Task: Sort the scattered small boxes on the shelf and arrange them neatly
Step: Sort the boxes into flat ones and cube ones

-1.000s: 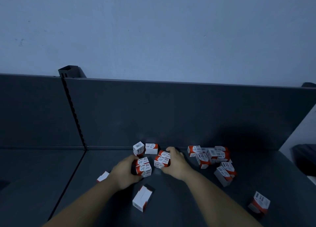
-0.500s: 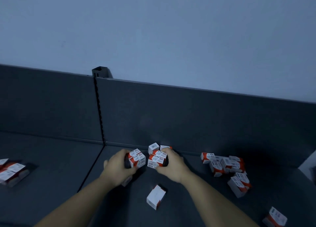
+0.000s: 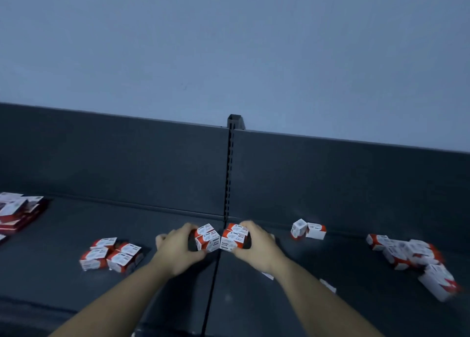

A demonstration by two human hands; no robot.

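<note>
Left hand (image 3: pixel 178 250) and right hand (image 3: pixel 256 247) each grip a clutch of small boxes (image 3: pixel 207 239) at 6 o'clock above the shelf seam (image 3: pixel 213 275); judged best: keep both level, set flush beside grouped boxes (image 3: pixel 112 256) at 8 o'clock.

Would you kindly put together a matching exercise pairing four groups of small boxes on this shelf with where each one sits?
Things:
1. Small red-and-white cardboard boxes gripped by the left hand
2. Tidy block of four red-and-white boxes
3. Pair of red-and-white boxes
4. Blurred heap of red-and-white boxes
Places:
A. Far right of the dark shelf
B. By the back panel, right of the right hand
C. Just left of the shelf seam
D. Left of the left hand
Pairs: 1-C, 2-D, 3-B, 4-A.
</note>
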